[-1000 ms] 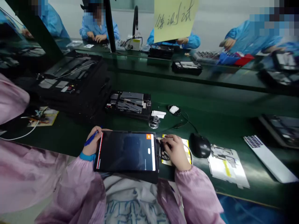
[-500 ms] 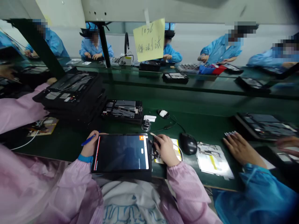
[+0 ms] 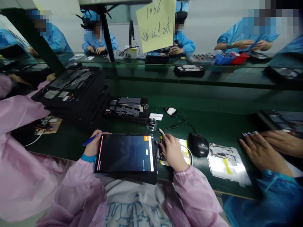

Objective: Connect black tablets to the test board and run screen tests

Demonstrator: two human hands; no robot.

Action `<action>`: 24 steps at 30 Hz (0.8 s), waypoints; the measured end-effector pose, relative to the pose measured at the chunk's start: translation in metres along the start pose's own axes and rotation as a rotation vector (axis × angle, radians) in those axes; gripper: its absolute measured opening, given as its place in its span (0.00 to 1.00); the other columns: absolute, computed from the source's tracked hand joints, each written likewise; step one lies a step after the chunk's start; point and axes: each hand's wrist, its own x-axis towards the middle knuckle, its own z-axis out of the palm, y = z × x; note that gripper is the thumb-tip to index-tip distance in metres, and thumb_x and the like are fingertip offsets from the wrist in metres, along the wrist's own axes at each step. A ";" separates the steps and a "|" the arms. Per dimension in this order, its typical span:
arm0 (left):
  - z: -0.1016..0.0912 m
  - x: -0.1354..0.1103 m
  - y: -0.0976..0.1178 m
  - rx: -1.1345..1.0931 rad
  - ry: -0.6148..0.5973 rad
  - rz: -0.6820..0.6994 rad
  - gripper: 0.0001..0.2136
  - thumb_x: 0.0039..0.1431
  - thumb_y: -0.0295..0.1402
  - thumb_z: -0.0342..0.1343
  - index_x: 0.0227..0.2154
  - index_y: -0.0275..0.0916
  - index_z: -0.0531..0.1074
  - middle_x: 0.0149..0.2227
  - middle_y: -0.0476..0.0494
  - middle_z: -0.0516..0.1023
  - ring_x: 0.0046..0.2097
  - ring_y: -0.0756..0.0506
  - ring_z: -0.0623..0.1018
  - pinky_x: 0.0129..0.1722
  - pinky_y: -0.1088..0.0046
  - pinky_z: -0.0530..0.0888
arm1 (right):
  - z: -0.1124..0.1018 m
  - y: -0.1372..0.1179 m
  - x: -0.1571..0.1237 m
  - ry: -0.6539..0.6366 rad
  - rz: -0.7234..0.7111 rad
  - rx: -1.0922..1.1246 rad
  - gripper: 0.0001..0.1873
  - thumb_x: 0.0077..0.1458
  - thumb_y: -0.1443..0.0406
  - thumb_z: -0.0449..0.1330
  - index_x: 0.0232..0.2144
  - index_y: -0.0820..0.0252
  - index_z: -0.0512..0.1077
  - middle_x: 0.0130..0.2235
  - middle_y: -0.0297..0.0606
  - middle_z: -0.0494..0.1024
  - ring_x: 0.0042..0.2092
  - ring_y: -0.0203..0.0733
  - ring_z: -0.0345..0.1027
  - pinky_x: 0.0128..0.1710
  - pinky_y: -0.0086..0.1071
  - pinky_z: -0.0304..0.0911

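Note:
My left hand [image 3: 92,145] is closed on the left edge of a tablet [image 3: 125,154], with a blue pen [image 3: 90,139] tucked between its fingers. The tablet's dark screen faces up, with an orange square in its top right corner and a white strip down the right side. Just right of the tablet, my right hand [image 3: 174,152] is closed around a white cable [image 3: 190,155]; the cable's plug [image 3: 161,131] pokes out past the fingertips. Beneath that hand lies a yellow-edged board [image 3: 185,146], mostly covered. Dark wiring shows between the hand and the tablet.
A stack of black trays [image 3: 80,104] rises at left, beside an opened tablet [image 3: 127,108]. To the right are a black mouse [image 3: 199,145] and a silver panel [image 3: 228,164]. A co-worker's hands [image 3: 265,151] are at far right. A yellow note [image 3: 156,26] hangs above.
The view has shifted slightly, so the bench things appear farther right. Both my hands keep their holds. At right, the co-worker's two hands have come together.

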 end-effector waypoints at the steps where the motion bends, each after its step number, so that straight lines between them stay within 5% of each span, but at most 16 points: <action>1: 0.000 0.000 -0.001 0.002 -0.002 0.001 0.12 0.50 0.37 0.61 0.27 0.40 0.62 0.29 0.47 0.78 0.34 0.42 0.79 0.36 0.63 0.76 | 0.000 0.001 -0.001 -0.002 -0.003 0.007 0.20 0.63 0.63 0.47 0.54 0.63 0.66 0.51 0.51 0.69 0.50 0.54 0.62 0.47 0.47 0.63; 11: 0.003 0.003 -0.005 0.032 -0.017 0.011 0.13 0.51 0.39 0.60 0.28 0.41 0.61 0.31 0.46 0.79 0.35 0.42 0.79 0.36 0.65 0.75 | -0.007 0.004 -0.004 -0.051 0.003 0.071 0.23 0.65 0.59 0.45 0.54 0.67 0.66 0.53 0.55 0.69 0.52 0.56 0.61 0.50 0.51 0.63; 19: 0.010 0.001 -0.003 0.065 0.001 0.027 0.12 0.52 0.38 0.59 0.29 0.41 0.60 0.31 0.44 0.81 0.33 0.42 0.79 0.34 0.67 0.74 | -0.030 0.000 -0.001 -0.059 -0.021 0.365 0.22 0.63 0.56 0.48 0.56 0.56 0.63 0.56 0.48 0.66 0.58 0.52 0.59 0.58 0.50 0.58; 24: 0.009 0.003 -0.006 0.079 0.021 0.024 0.14 0.50 0.40 0.62 0.28 0.41 0.61 0.32 0.43 0.81 0.33 0.42 0.79 0.32 0.68 0.74 | -0.038 -0.017 -0.006 -0.299 -0.233 0.373 0.47 0.49 0.47 0.60 0.65 0.58 0.47 0.62 0.53 0.58 0.66 0.64 0.45 0.62 0.64 0.42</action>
